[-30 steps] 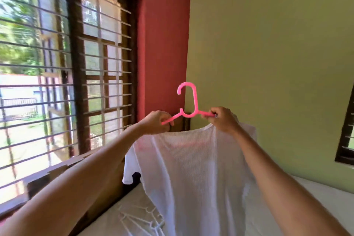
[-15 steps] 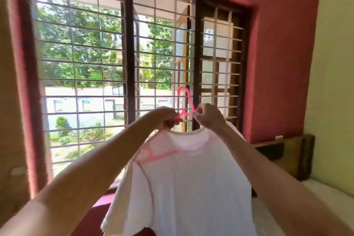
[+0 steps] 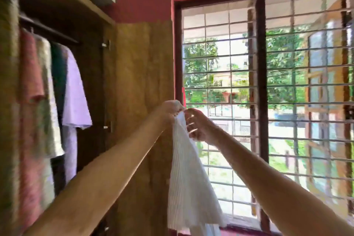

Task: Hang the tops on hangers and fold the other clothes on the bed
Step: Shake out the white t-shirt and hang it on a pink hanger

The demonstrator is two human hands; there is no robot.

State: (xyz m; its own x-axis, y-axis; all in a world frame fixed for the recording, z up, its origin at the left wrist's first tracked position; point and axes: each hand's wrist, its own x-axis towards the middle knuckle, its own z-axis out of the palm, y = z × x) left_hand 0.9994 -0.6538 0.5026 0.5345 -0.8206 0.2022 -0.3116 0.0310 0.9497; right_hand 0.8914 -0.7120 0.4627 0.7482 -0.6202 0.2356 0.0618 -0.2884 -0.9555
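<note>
My white ribbed knit top (image 3: 188,182) hangs edge-on, bunched, both hands' fingers (image 3: 191,120) pinching its top; earlier it faced me flat, pink hanger showing.

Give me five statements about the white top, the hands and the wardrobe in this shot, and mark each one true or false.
1. Both hands hold the white top up near its upper edge. True: the left hand and the right hand meet there.
2. The white top lies flat on a bed. False: it hangs down from the hands in the air.
3. Clothes already hang from the rail in the open wardrobe on the left. True.
4. The garment nearest the hands on that rail is bright yellow. False: it is the lilac garment.
5. The window behind the hands is covered by a curtain. False: it has a bare metal grille, with trees showing outside.
</note>
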